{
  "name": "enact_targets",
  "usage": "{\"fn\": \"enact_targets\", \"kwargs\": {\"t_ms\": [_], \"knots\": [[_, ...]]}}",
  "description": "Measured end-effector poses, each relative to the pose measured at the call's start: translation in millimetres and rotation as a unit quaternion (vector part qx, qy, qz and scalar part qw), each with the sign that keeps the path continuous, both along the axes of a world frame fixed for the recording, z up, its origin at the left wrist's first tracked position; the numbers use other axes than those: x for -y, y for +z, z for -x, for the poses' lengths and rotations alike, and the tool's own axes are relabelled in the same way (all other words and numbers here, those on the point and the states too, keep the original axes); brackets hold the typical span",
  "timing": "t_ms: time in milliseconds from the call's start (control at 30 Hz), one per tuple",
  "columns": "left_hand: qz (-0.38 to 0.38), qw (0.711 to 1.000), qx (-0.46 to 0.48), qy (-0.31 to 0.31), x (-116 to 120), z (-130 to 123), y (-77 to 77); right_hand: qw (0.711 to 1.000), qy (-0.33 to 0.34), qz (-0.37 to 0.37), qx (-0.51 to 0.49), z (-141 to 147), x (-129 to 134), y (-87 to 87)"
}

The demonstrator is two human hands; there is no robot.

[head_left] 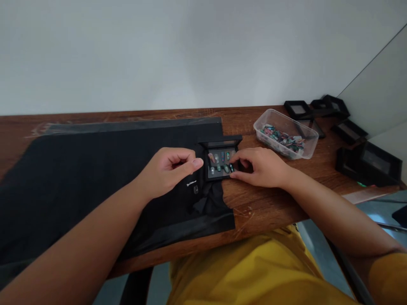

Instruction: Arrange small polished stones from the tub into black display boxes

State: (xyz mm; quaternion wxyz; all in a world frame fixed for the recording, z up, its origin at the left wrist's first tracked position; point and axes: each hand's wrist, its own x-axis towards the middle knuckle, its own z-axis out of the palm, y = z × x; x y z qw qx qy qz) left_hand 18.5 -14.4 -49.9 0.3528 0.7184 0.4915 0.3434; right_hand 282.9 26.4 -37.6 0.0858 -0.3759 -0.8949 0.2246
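A small black display box [218, 177] stands with its lid [222, 142] raised, at the right end of the black cloth. Two rows of press-on nails [226, 168] in green, silver and multicoloured tones lie inside it. My right hand [262, 167] reaches in from the right, thumb and index finger pinched around a dark green press-on nail [231, 167] at the end of the front row. Left of the box, my left hand [173, 169] is closed, thumb pressed against its curled fingers; whatever it may hold is hidden.
A clear plastic tub [313, 142] with many loose press-on nails [286, 140] stands behind my right hand. Several black boxes [370, 161] lie on the right of the wooden table [251, 212]. The black cloth [95, 182] carries a small white strip [191, 183] and a small clear piece [196, 189].
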Motion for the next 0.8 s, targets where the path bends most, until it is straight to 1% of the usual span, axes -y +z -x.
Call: {"fn": "enact_targets", "kwargs": {"t_ms": [200, 567, 800], "knots": [[0.006, 1.0, 0.003, -0.014, 0.0, 2.6, -3.1, 1.0, -0.002, -0.008, -0.004, -1.0, 0.6, 0.1], [-0.024, 0.998, 0.038, -0.038, 0.6, 2.0, -3.3, 1.0, -0.004, -0.01, 0.0, 0.1, 0.6, 0.1], [-0.018, 0.999, 0.01, -0.045, 1.0, 3.1, -5.9, 1.0, 0.0, -0.011, -0.006, -0.9, 1.2, -0.5]]}}
